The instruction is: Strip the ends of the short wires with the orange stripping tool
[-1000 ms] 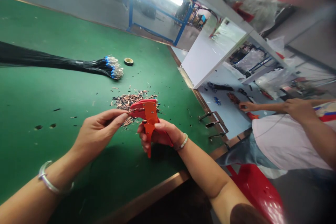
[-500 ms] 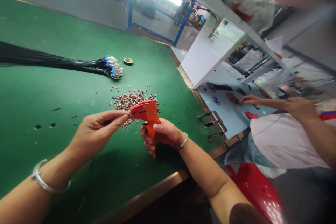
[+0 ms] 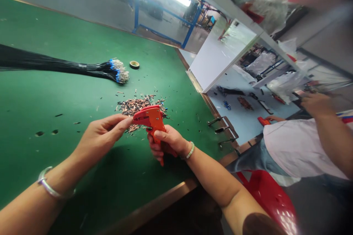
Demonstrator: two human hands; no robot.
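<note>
the right hand (image 3: 168,141) grips the handles of an orange hand tool (image 3: 150,116), its fingers (image 3: 154,147) wrapped tight around them, and holds it just above the green tabletop (image 3: 68,99) near the front edge. the left hand (image 3: 103,137) meets the tool's nose, thumb and forefinger pressed together there; what they pinch is too small to tell. just behind the tool lies a heap of small copper-coloured bits (image 3: 136,103). farther back and to the left a bundle of black wires (image 3: 68,67) with blue-tipped ends lies flat, a roll of tape (image 3: 135,65) near those ends. at the right, another person's arm (image 3: 328,128) reaches over a neighbouring bench.
</note>
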